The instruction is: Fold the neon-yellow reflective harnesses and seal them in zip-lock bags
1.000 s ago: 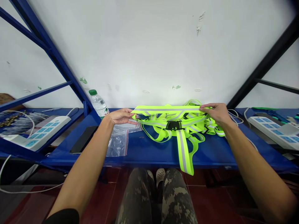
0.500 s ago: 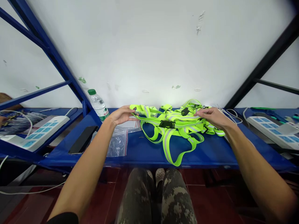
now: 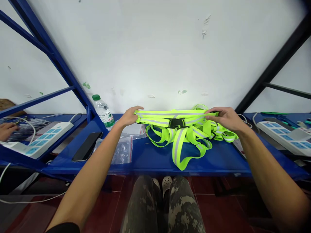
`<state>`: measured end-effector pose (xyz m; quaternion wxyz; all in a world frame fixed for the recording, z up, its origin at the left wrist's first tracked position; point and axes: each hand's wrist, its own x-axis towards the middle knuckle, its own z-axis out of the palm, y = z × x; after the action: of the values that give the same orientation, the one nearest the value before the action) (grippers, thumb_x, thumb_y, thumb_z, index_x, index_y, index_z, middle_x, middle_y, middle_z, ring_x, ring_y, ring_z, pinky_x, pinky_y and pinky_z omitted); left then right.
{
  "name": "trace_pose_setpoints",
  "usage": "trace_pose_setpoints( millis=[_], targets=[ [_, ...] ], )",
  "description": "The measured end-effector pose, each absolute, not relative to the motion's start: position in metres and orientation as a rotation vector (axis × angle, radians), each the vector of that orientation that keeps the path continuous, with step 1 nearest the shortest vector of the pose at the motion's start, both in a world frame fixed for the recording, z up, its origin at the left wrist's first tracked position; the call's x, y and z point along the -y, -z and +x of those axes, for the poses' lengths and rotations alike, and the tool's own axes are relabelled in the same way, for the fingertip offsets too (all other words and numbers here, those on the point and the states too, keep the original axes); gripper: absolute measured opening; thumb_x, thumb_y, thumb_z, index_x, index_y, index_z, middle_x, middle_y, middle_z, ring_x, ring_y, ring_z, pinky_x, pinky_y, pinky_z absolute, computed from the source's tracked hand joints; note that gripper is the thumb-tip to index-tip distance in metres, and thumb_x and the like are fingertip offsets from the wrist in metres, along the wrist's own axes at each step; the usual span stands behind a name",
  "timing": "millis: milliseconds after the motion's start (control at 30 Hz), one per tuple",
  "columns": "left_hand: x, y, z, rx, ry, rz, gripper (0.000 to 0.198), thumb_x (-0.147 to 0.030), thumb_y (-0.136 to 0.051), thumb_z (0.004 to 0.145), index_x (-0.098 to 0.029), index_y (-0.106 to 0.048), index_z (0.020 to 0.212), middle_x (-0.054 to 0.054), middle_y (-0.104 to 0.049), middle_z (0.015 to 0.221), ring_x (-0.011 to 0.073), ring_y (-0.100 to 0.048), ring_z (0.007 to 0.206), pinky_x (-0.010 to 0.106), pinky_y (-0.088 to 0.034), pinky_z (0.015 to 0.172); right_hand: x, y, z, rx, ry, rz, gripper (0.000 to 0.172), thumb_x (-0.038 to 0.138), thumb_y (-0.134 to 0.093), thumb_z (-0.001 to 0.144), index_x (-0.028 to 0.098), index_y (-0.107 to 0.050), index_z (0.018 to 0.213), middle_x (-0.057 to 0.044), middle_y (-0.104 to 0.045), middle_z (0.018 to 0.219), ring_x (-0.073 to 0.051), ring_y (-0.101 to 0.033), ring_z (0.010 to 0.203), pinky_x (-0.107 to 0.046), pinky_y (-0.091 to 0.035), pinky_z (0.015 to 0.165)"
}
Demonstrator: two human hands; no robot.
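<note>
A neon-yellow reflective strap harness [image 3: 179,132] with grey stripes and a black buckle [image 3: 175,123] lies on the blue shelf [image 3: 150,158]. My left hand [image 3: 130,116] pinches the left end of its top band. My right hand [image 3: 224,118] grips the right end, so the band is stretched flat between them. Loops of strap hang below towards the shelf's front edge.
Clear zip bags [image 3: 122,149] and a black phone [image 3: 87,150] lie left of the harness, with a water bottle [image 3: 103,110] behind. White power strips [image 3: 39,139] [image 3: 284,136] sit at both sides. Another person's hand [image 3: 6,129] shows at far left. Blue frame posts [image 3: 60,68] slant upward.
The harness was slackened and bunched half a second ago; now both hands have pulled the top band taut again. The long hanging strap has been drawn up onto the shelf.
</note>
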<state>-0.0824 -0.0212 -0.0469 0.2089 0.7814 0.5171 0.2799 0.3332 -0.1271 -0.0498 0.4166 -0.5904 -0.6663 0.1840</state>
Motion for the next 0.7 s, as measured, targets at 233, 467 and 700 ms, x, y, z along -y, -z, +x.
trace_pose_setpoints(
  millis=[233,467,700],
  targets=[
    [0.038,0.038,-0.066,-1.191,-0.714,1.736,0.022,-0.020,-0.052,0.066,-0.014,-0.071,0.075,0.003,-0.055,0.058,0.0115,-0.045,0.051,0.023,-0.033,0.046,0.112,0.043,0.331,1.333,-0.486,-1.219,0.051,0.033,-0.082,0.062,0.022,-0.067,0.109,0.000,-0.065,0.072,-0.016,-0.062,0.062,-0.031,-0.050,0.057],
    [0.060,0.005,-0.060,-0.918,-0.466,2.097,0.048,-0.045,-0.081,0.057,-0.018,-0.070,0.095,0.002,-0.064,0.077,0.0113,-0.053,0.061,0.023,-0.039,0.056,0.095,0.036,0.326,1.175,-0.471,-1.034,0.030,0.025,-0.085,0.058,0.015,-0.067,0.079,-0.002,-0.067,0.074,-0.012,-0.058,0.061,-0.028,-0.050,0.056],
    [0.058,-0.033,-0.059,-1.145,-0.182,2.517,0.028,-0.038,-0.069,0.066,-0.018,-0.074,0.086,0.002,-0.068,0.077,0.0161,-0.058,0.071,0.027,-0.040,0.065,0.095,0.003,0.309,1.107,-0.526,-0.920,0.030,0.021,-0.083,0.061,0.017,-0.059,0.079,-0.001,-0.062,0.076,-0.015,-0.061,0.068,-0.035,-0.056,0.063]
  ],
)
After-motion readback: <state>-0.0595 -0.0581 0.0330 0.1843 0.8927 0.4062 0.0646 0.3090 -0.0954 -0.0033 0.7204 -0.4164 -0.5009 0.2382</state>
